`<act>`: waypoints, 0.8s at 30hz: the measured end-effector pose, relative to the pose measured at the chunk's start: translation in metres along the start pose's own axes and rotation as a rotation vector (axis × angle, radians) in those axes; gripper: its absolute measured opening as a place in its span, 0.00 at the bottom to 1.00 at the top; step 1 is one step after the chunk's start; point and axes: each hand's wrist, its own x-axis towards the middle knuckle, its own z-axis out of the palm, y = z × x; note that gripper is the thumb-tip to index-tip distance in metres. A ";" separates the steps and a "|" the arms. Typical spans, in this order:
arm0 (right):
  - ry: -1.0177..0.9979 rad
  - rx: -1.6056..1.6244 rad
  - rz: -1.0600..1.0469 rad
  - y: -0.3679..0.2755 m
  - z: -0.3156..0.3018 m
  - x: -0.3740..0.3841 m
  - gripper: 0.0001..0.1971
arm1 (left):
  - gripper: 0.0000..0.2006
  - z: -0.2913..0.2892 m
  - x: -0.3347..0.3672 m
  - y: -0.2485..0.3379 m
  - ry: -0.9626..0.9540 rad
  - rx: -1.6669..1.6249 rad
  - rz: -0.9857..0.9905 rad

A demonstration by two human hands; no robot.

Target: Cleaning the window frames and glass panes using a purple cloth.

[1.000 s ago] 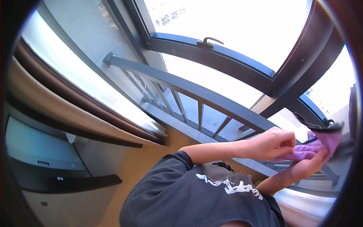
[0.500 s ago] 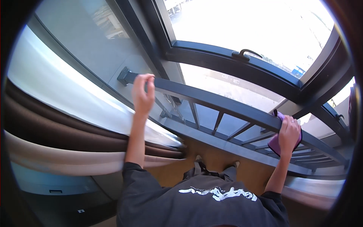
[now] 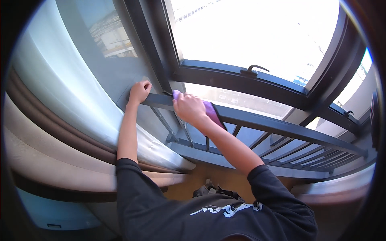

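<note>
A purple cloth (image 3: 212,113) with a dark edge lies over the grey handrail (image 3: 257,119). My right hand (image 3: 189,107) is closed on it, pressing it to the rail's top towards the left end. Part of the cloth hangs down on the near side. At the rail's left end, close to the wall, is my left hand (image 3: 140,92), its fingers curled into a loose fist with nothing visible in them. Whether that fist touches the rail I cannot tell.
Beyond the rail stands a dark-framed window (image 3: 241,80) with a black handle (image 3: 254,70). White sheer curtain (image 3: 80,96) and brown and beige drapes (image 3: 52,148) hang at the left. Several slanting bars (image 3: 261,139) run below the handrail. Another curtain (image 3: 333,188) hangs at the lower right.
My right hand has carried the cloth along the rail from the right to near the left end. My left hand has shifted slightly left and down, and the view has turned.
</note>
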 end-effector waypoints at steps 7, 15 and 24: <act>0.106 0.119 0.095 0.042 -0.016 -0.041 0.19 | 0.10 0.025 0.012 -0.016 -0.099 -0.214 -0.011; 0.554 -0.241 0.263 0.216 -0.124 -0.220 0.14 | 0.09 0.017 0.018 -0.053 -0.023 -0.215 -0.063; 0.409 -0.274 0.798 0.306 -0.192 -0.276 0.16 | 0.09 0.025 0.014 -0.031 0.036 -0.194 -0.098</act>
